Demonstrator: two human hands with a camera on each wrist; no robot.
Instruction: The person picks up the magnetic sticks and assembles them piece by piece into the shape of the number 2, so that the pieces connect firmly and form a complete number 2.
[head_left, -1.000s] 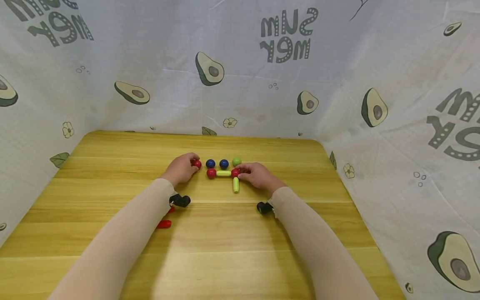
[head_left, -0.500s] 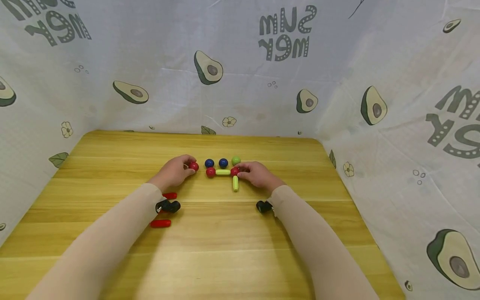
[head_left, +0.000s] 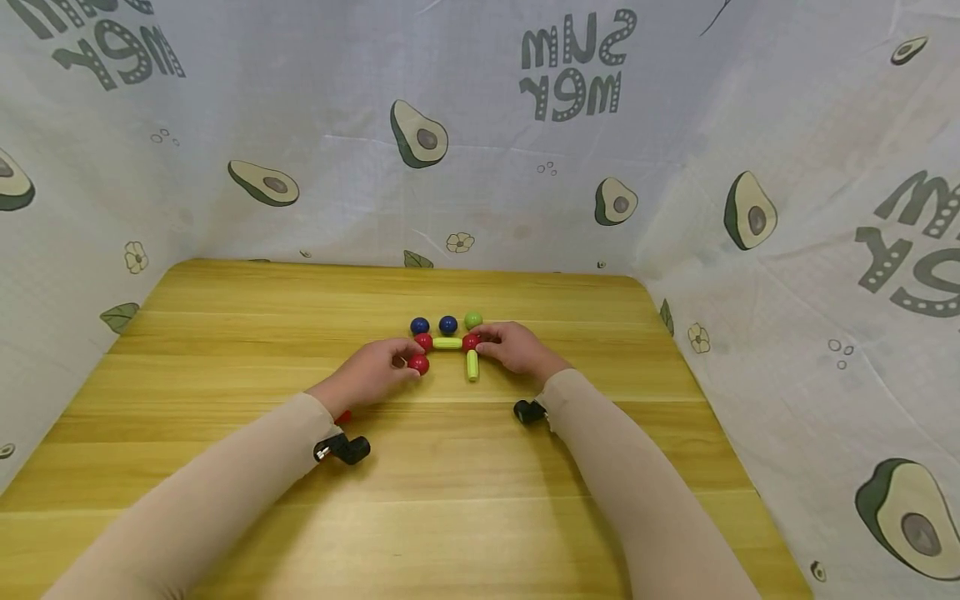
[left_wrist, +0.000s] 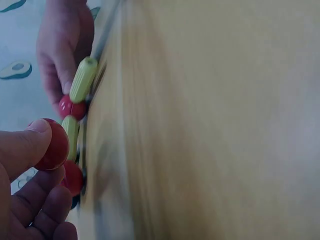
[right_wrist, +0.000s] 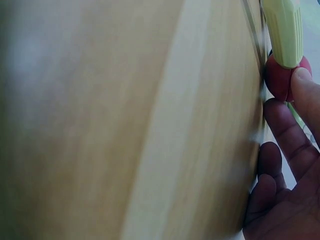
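My left hand point(head_left: 377, 372) pinches a loose red ball point(head_left: 418, 364) between thumb and fingers, just in front of the left end of a small joined piece. That piece has a red ball point(head_left: 423, 342) at its left, a yellow-green ribbed rod point(head_left: 447, 342) across, and another red ball point(head_left: 471, 342) at the corner. From the corner ball a second yellow-green rod point(head_left: 472, 367) points toward me. My right hand point(head_left: 516, 347) pinches the corner ball from the right; the right wrist view shows its thumb point(right_wrist: 306, 82) on that ball.
Behind the joined piece stand two blue balls point(head_left: 448, 325) and a green ball point(head_left: 473, 320) in a row. A red stick point(head_left: 344, 416) shows partly beside my left forearm. Printed cloth point(head_left: 510, 208) hangs around the wooden table point(head_left: 450, 500).
My left hand has carried its red ball from left of the blue balls, slightly back at first, then right and nearer to me. My left forearm now covers most of the red sticks. The right hand stays put.
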